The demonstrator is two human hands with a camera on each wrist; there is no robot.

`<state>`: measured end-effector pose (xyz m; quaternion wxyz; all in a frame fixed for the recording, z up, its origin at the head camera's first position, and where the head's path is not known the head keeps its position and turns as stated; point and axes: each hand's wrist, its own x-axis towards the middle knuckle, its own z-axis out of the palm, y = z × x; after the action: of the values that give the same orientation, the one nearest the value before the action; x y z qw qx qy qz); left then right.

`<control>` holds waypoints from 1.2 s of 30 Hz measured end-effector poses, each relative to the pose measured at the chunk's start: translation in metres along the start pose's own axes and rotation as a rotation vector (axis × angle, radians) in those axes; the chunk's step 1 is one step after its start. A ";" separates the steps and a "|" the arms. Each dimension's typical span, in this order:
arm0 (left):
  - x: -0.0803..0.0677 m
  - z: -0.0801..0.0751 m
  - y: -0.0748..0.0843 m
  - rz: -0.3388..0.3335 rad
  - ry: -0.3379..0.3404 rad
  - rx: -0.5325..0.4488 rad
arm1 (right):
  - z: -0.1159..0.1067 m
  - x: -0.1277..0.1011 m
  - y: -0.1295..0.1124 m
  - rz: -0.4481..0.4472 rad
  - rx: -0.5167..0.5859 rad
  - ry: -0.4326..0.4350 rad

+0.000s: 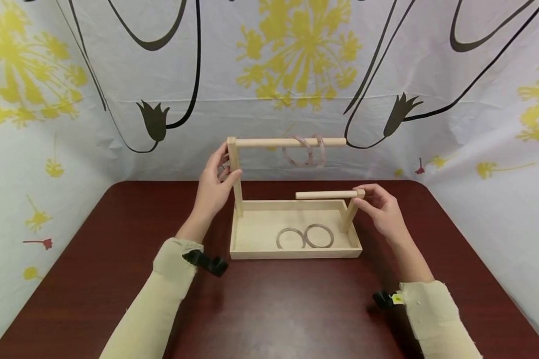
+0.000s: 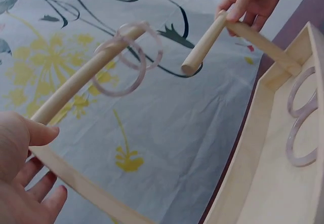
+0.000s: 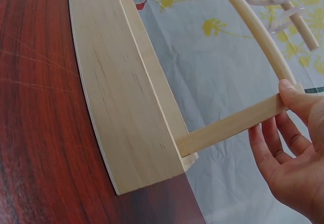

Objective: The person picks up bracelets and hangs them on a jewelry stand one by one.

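Left hand (image 1: pixel 213 185), seen from the head camera, is wrapped round the tall post of the pale wooden rack (image 1: pixel 240 174), probably to steady it; the right hand (image 1: pixel 382 209) pinches the short post's top. Two translucent pinkish bangles (image 1: pixel 306 151) are hung on the upper rod, two more (image 1: pixel 305 237) lie in the shallow wooden tray (image 1: pixel 251 232) on the dark red table (image 1: pixel 94 259).

Left wrist view: thumb and fingers (image 2: pixel 43 133) are curled at the post corner, with the hanging bangles (image 2: pixel 126 57) further along the rod.

Right wrist view: the short post (image 3: pixel 233 127) is gripped between thumb and fingers (image 3: pixel 298 100).

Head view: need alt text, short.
Two hands hold a wooden tray stand on a dark red table: the left hand grips the tall post, the right hand touches the top of the short post. Two pale bangles hang on the upper rod, and two more lie in the tray.
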<state>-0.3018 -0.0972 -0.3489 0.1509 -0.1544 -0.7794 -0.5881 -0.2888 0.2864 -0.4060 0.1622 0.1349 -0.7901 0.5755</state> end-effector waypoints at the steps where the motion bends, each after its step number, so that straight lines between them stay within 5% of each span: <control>1: -0.002 0.001 0.001 -0.002 -0.001 -0.005 | 0.000 0.000 0.000 0.001 -0.001 0.002; 21: -0.030 0.012 0.007 -0.009 0.048 -0.128 | -0.001 -0.001 0.003 -0.007 0.002 -0.001; 36: -0.036 0.026 -0.007 -0.102 -0.047 -0.151 | 0.000 -0.001 0.000 0.006 -0.024 -0.003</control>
<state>-0.2739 -0.0761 -0.3769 0.0906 -0.1392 -0.7431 -0.6482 -0.2876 0.2863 -0.4067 0.1609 0.1315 -0.7977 0.5661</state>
